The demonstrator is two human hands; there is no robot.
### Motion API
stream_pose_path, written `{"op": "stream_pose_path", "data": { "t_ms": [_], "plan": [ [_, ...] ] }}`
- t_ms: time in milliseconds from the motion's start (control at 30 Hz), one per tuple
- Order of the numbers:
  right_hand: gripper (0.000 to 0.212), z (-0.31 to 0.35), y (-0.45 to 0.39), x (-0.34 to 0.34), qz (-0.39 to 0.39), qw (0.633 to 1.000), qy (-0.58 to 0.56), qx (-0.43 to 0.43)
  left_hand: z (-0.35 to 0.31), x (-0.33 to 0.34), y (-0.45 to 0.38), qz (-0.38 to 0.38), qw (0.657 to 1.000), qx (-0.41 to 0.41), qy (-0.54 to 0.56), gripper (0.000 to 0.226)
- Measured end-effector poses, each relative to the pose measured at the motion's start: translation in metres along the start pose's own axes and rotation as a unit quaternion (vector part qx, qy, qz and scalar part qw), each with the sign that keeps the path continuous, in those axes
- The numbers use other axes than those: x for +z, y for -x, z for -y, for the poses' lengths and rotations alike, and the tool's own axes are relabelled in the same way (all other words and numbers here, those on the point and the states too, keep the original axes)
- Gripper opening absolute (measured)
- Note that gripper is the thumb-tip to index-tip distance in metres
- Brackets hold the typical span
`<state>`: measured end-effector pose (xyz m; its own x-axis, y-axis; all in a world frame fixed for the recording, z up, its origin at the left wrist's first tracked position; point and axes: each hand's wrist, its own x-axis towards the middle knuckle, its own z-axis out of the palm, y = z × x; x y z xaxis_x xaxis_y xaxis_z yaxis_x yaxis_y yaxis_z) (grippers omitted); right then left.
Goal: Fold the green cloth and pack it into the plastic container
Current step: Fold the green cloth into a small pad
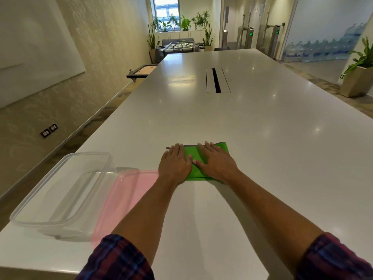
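The green cloth lies folded into a small rectangle on the white table, straight ahead of me. My left hand rests flat on its left part, fingers spread and pointing away. My right hand lies flat on its right part, palm down. Both hands press on the cloth without gripping it, and they hide most of it. The clear plastic container stands open and empty at the table's near left corner, apart from the cloth.
A pink translucent lid lies flat between the container and my left forearm. A cable slot is set into the table farther back. The table's left edge runs close beside the container. Plants and furniture stand far off.
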<state>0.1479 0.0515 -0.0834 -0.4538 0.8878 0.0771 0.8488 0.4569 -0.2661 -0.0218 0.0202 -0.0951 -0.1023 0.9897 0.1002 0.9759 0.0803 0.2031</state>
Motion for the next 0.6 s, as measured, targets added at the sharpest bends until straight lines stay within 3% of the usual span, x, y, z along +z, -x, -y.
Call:
{"op": "stream_pose_path", "data": {
  "t_ms": [233,600],
  "plan": [
    [0.087,-0.025,0.000,0.007,0.019,1.000,0.020,0.014,-0.004,0.004,-0.001,0.006,0.999,-0.027,-0.029,0.071],
    [0.064,-0.062,0.001,-0.006,0.051,0.997,-0.005,0.056,-0.006,-0.001,-0.002,0.015,0.996,-0.018,-0.081,0.071]
  ]
}}
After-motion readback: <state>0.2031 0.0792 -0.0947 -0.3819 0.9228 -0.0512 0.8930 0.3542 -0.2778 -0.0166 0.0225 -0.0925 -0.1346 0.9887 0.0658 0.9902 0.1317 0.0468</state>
